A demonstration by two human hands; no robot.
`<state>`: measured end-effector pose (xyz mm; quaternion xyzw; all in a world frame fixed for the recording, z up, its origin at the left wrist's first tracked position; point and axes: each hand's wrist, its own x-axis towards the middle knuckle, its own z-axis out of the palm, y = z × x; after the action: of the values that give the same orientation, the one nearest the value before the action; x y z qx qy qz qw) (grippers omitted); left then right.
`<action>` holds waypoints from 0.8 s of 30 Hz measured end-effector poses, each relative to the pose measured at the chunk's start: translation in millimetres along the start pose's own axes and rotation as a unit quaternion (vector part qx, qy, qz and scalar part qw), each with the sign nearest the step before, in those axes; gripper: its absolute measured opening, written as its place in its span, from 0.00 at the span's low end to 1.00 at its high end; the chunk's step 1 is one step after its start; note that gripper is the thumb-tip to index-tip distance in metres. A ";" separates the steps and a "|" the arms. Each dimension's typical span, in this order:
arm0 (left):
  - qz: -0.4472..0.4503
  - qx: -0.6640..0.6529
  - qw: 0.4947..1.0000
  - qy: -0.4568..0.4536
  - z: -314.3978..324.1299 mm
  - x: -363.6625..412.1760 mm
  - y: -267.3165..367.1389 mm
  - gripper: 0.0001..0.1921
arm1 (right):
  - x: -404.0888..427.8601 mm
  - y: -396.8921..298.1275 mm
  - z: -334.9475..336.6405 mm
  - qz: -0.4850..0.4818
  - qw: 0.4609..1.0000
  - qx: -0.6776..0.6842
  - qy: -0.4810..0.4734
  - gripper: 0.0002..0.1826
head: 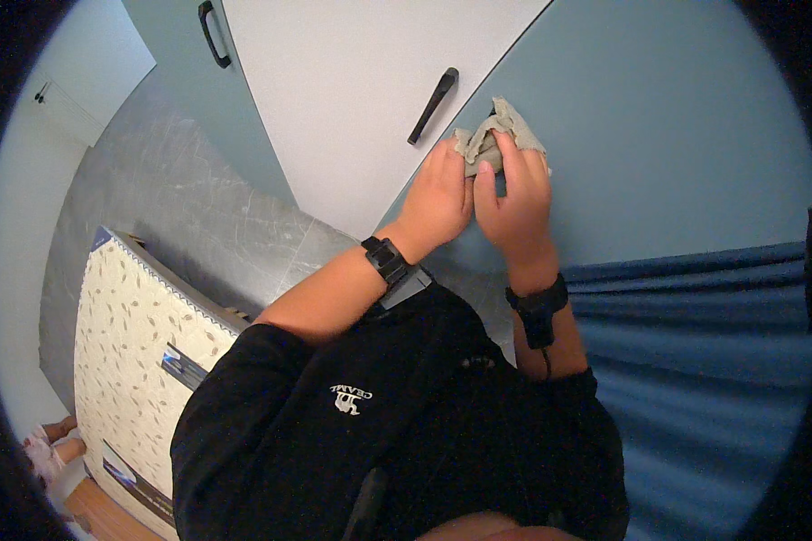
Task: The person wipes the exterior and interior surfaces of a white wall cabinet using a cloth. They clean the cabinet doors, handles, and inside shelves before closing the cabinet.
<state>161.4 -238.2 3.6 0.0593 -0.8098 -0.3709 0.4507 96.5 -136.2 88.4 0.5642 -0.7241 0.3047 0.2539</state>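
Note:
A crumpled grey-beige cloth [507,128] is bunched between my two hands, in front of a blue-grey cabinet door [649,135]. My left hand [440,193] grips its left side, fingers bent around the fabric. On the other side my right hand [521,196] pinches the cloth, with the thumb pointing up and the fingers over the folds. A small dark bit peeks out at the cloth's top edge; what lies under the fabric is mostly hidden. Just left of the cloth, a black bar handle [433,106] is fixed to a white cabinet door [331,88].
Another black handle [214,34] sits on a blue-grey door at upper left. A patterned mattress [128,304] stands at lower left over the grey marbled tile floor [196,169]. Blue curtain fabric [683,351] hangs on the right. A person's limbs [64,443] show at the far left.

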 end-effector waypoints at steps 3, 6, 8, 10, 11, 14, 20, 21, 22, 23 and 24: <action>-0.013 0.010 1.000 0.000 -2.7 0.7 0.9 0.23 | -1.8 -1.0 3.6 0.034 0.999 0.019 0.011 0.22; -0.013 0.007 1.000 0.007 -4.1 1.2 -2.4 0.23 | -8.9 -2.0 11.9 0.064 0.997 0.035 0.016 0.23; -0.006 0.007 0.999 0.031 -2.0 0.2 -3.6 0.22 | -17.6 0.2 23.0 0.054 0.998 0.029 0.019 0.25; 0.002 0.012 0.998 0.068 -0.3 0.3 -3.9 0.21 | -31.9 7.6 39.4 0.022 0.999 0.010 0.023 0.26; -0.009 0.001 0.998 0.058 -1.5 2.0 -4.8 0.20 | -36.7 10.0 45.4 0.027 0.999 0.039 0.019 0.26; -0.035 -0.020 0.999 0.034 -7.9 4.1 -8.8 0.16 | -45.6 8.7 50.6 0.058 0.992 0.116 -0.003 0.26; -0.029 0.008 0.999 0.029 -9.4 7.8 -14.3 0.12 | -45.3 15.6 48.2 0.068 0.987 0.144 -0.029 0.25; -0.008 0.012 0.999 0.037 -8.6 9.0 -13.4 0.11 | -44.2 18.2 49.3 0.043 0.990 0.133 -0.007 0.25; 0.012 0.015 0.999 0.044 -8.2 11.1 -11.9 0.10 | -41.9 20.5 49.7 0.018 0.992 0.122 0.015 0.25; 0.007 0.026 0.999 0.038 -7.8 15.7 -10.7 0.10 | -37.2 22.3 48.9 0.026 0.993 0.114 0.025 0.25; -0.001 0.034 0.999 0.031 -15.3 23.3 0.0 0.09 | -31.9 18.1 44.7 0.037 0.993 0.103 0.033 0.25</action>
<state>159.6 -256.6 24.5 0.0872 -0.8074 -0.3418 0.4729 85.3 -144.4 32.3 0.5501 -0.7002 0.4054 0.2067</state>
